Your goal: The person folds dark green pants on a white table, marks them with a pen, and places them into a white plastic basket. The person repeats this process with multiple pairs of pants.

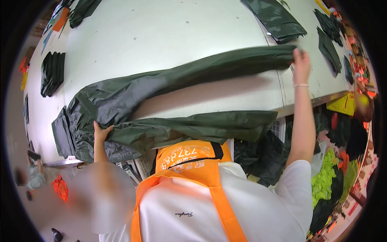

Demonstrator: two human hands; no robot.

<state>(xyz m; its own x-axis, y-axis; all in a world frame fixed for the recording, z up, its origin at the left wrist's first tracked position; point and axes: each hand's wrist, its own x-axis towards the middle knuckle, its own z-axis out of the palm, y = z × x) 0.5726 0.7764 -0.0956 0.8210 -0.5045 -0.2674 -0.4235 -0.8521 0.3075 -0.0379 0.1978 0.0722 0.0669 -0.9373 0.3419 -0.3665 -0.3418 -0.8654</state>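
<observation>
Dark green trousers of thin, shiny fabric lie stretched across a wide white table, held at both ends by a person seen from above. The right hand is closed on the hem end of the upper leg, fingers pinching the cloth near the table's right edge, the arm reaching out straight with a thin bracelet at the wrist. The left hand grips the bunched waist end, fingers curled into the folds close to the near left corner of the table. Between the two hands the upper leg runs as a long diagonal band from lower left to upper right, lying flat on the tabletop. The lower leg runs nearly level along the near table edge, just in front of the person's orange apron, and its end reaches the table's right edge. Beyond the trousers the middle of the table is bare white surface, giving open room toward the far side. Folded dark green garments sit around the rim: a stack at the far left and another pile at the top right, both well apart from the hands. Past the right edge, bright green cloth and dark bundles are heaped below the table.
</observation>
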